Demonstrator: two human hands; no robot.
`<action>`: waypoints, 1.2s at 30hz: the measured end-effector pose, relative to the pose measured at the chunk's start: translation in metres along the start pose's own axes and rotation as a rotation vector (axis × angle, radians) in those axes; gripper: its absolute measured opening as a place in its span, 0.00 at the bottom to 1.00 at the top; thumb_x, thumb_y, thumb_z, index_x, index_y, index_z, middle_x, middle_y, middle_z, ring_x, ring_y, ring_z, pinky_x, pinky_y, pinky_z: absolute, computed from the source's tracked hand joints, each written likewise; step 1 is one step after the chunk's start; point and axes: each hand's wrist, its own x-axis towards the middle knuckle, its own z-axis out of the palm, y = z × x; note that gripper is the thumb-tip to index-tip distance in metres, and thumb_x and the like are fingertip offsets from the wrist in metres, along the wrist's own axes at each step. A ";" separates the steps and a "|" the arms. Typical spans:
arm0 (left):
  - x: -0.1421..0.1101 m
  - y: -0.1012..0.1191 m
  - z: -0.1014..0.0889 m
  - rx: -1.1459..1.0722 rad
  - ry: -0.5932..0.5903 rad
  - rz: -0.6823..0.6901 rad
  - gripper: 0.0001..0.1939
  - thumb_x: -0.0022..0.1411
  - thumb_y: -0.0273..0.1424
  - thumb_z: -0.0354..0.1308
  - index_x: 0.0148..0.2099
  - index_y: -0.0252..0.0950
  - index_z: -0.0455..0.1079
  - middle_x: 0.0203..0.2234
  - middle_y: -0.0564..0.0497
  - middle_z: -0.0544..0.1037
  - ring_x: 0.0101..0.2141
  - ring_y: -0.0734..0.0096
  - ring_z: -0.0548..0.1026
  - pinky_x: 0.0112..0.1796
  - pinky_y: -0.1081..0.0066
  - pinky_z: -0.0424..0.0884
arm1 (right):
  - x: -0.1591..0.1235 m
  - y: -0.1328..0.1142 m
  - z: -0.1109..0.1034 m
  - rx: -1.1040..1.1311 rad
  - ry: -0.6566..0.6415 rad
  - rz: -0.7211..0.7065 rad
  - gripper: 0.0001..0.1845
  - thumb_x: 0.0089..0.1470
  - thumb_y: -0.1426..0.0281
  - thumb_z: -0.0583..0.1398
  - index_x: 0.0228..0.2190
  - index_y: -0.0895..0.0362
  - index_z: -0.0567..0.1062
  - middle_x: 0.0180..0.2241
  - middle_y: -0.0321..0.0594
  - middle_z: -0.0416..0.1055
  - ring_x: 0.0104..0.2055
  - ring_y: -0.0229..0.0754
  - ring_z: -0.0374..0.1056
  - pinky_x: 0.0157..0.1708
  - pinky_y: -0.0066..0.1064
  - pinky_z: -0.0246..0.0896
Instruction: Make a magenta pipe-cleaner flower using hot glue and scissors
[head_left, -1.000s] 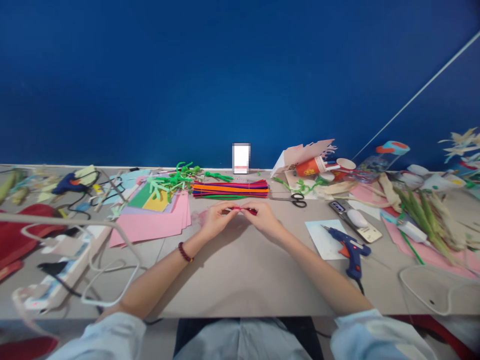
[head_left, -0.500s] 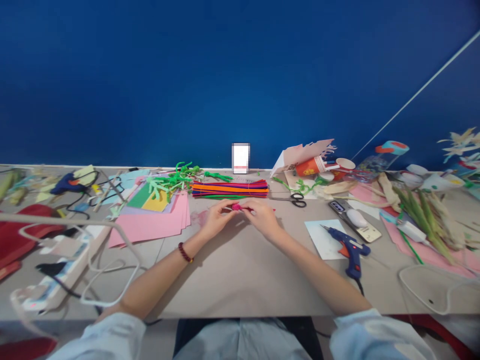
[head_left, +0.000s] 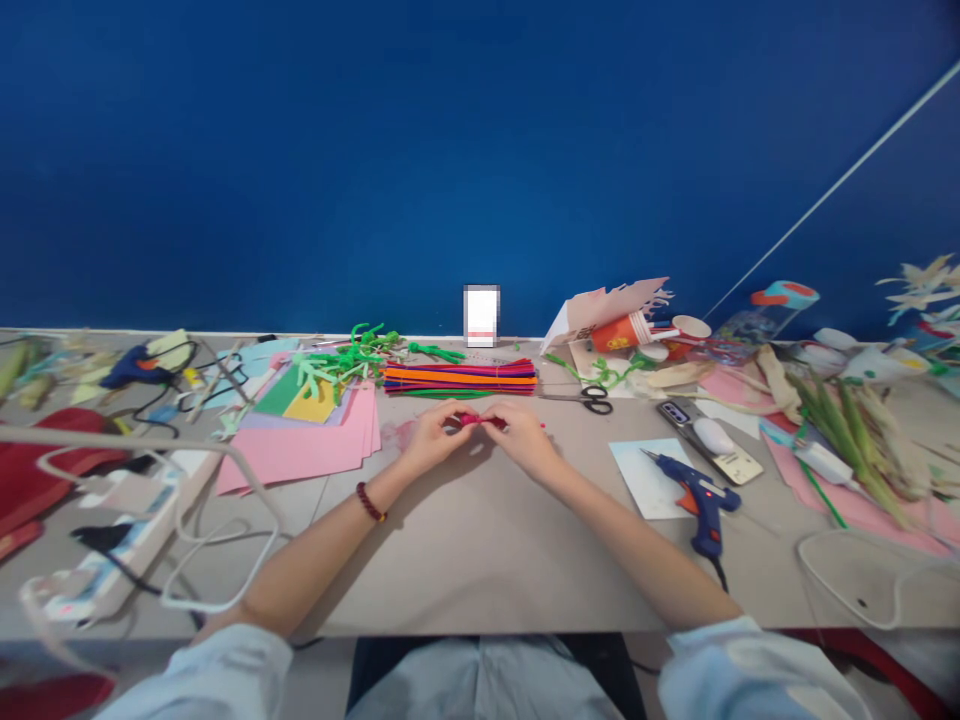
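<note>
Table (head_left: 450,560) crowded from where I stand. Pipe cleaners (head_left: 461,377) bundled toward the back. Left hand (head_left: 432,440) and right hand (head_left: 523,437) just this side, both pinching a pink piece (head_left: 468,419) between them.

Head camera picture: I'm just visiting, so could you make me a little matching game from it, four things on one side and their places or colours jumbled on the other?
Things
1. Scissors
2. Small pinkish-red piece
3. Bundle of coloured strips
4. Beaded bracelet

Places or colours
A. Around the left wrist
B. Orange, purple and red, lying just beyond the hands
C. Black-handled
D. Held by the left hand and the right hand

Pairs: 1-C, 2-D, 3-B, 4-A
</note>
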 end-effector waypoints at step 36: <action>0.005 -0.007 -0.005 -0.024 0.083 0.024 0.09 0.57 0.34 0.58 0.40 0.37 0.74 0.35 0.48 0.72 0.33 0.73 0.72 0.29 0.75 0.70 | 0.000 -0.005 0.013 1.062 -0.045 0.700 0.12 0.41 0.65 0.65 0.25 0.57 0.69 0.16 0.29 0.68 0.14 0.31 0.63 0.14 0.21 0.57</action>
